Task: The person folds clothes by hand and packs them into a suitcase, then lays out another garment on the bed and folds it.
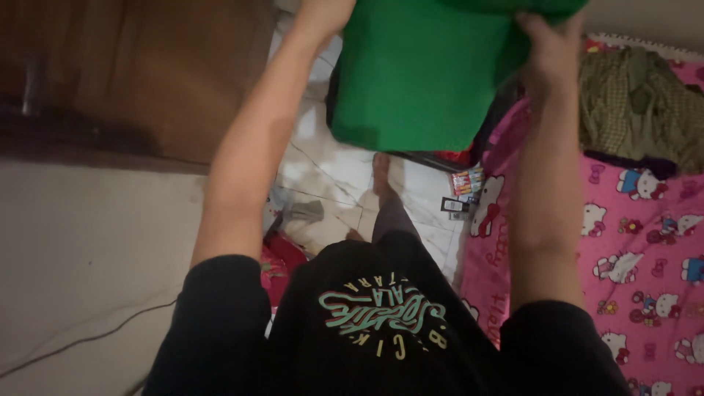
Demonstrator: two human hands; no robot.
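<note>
A green cloth (418, 73) hangs folded in front of me, held up at the top of the view. My left hand (323, 13) grips its upper left edge; most of that hand is cut off by the frame. My right hand (546, 44) is closed on the cloth's upper right side. Both arms reach forward from my black printed shirt (374, 315). Below the cloth I see my bare foot (383, 180) on the white tiled floor (323, 176).
A bed with a pink cartoon-cat sheet (638, 249) lies at the right, with an olive checked garment (638, 103) on it. A brown wooden door (139, 73) and pale wall are at the left. Small packets (466, 183) and a red item (282, 260) lie on the floor.
</note>
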